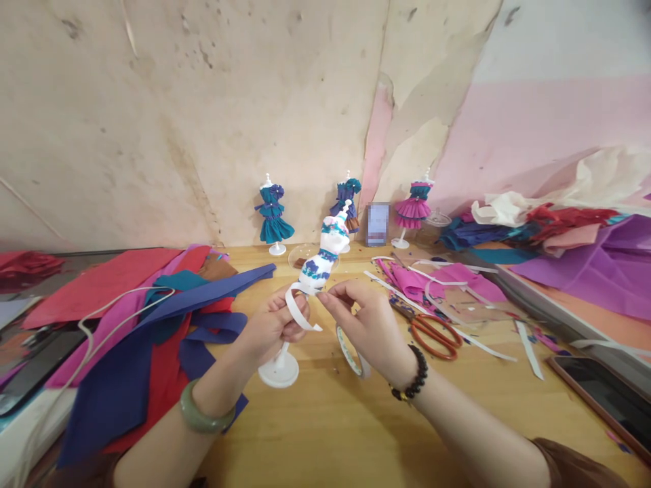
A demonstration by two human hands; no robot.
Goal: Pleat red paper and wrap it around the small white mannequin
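My left hand (272, 329) is closed around the stem of a small white mannequin stand (325, 254), which tilts away from me; its round base (279, 371) hangs just above the wooden table (325, 420). The mannequin wears a white wrap with blue and green bands. A white tape strip (300, 313) curls from its waist over my left fingers. My right hand (363, 322) pinches the strip's end at the waist. A tape roll (350, 352) stands on edge under my right palm. A green bangle is on my left wrist, dark beads on my right.
Three dressed mini mannequins (273, 213) (346, 203) (414, 207) stand by the wall. Blue, red and pink paper sheets (152, 318) pile at the left. Orange-handled scissors (432, 332), pink scraps and white strips lie at the right, a phone (605, 390) at the right edge.
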